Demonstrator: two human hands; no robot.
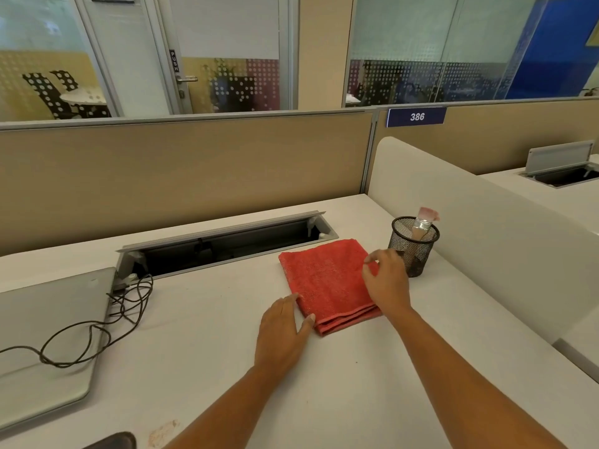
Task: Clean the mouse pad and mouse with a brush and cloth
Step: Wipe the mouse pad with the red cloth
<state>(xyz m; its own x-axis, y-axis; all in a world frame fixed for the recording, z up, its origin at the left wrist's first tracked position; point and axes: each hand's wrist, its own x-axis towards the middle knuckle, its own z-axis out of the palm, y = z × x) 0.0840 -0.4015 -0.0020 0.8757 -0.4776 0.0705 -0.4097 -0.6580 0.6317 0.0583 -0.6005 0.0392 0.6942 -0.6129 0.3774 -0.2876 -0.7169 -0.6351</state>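
Cloth (327, 280) first, I judge: it lies folded on the counter (201, 319), so I would lift it by one edge, in one piece, clear of the mesh cup (413, 251) where the brush (423, 222) stands. My left hand (285, 332) lies flat, fingers straight, thumb touching the cloth's near-left edge. My right hand (387, 280) rests curled on the right edge; whether it pinches the fabric I cannot tell.

- The red cloth (327, 280) — terry, folded into a neat rectangle with its hemmed edges nearest the person — lies flat on the white desk (210, 335).
- The brush (423, 222) stands bristles-up — pale handle, metal ferrule — leaning inside the black mesh cup (418, 254) just beside the cloth.
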